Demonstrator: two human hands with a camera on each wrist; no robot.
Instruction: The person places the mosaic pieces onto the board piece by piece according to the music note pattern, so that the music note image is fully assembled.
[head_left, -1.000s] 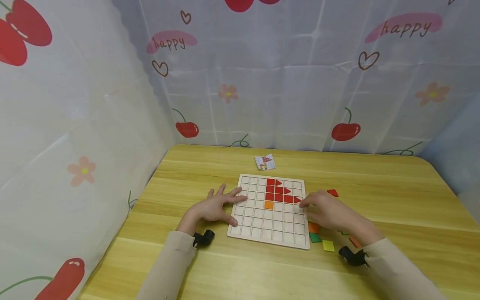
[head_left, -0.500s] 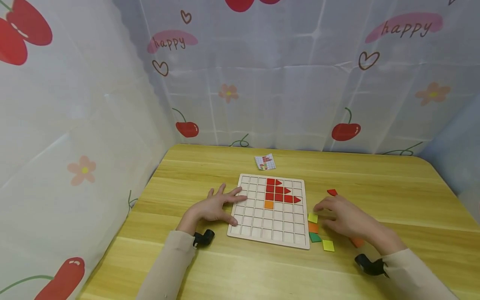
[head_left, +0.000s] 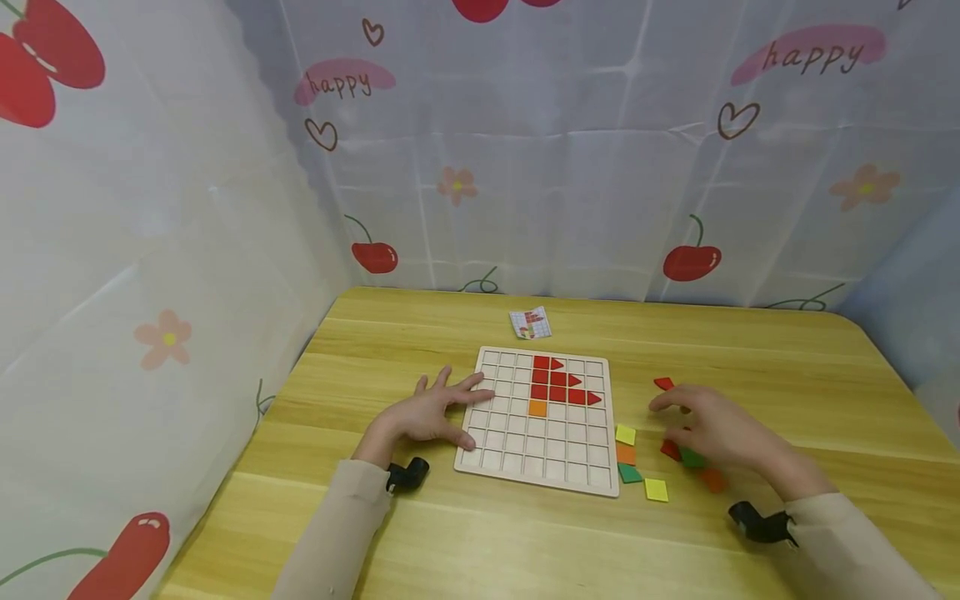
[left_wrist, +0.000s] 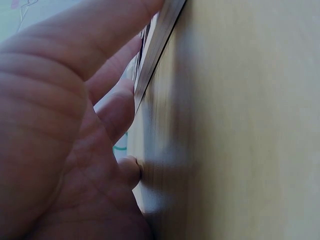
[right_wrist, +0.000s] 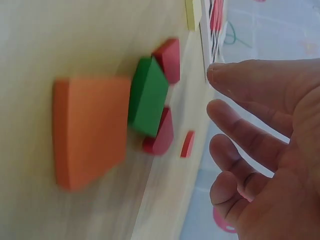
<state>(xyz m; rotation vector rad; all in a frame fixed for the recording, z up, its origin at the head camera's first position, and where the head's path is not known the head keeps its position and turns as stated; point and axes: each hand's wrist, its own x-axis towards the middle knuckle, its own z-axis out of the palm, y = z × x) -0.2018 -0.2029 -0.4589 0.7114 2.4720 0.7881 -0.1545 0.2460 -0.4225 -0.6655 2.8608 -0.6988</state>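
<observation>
Head view: at lower centre, the left hand (head_left: pixel 429 415) spreads over the left edge of the board (head_left: pixel 536 447), likely bracing it; the right hand (head_left: pixel 708 423) hovers by tiles (head_left: pixel 656 490) lying handily alongside. Left wrist view: fingers outstretched, gripping nothing. Right wrist view: fingers loosely bent, empty.

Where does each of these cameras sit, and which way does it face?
Head: worn on the head, facing forward and down at the board; the left hand and right hand show.
Left wrist: worn there, facing the table and board's edge; only that hand shows.
Right wrist: worn there, facing a green tile and an orange tile; only that hand shows.
Head and right wrist share those two tiles.
</observation>
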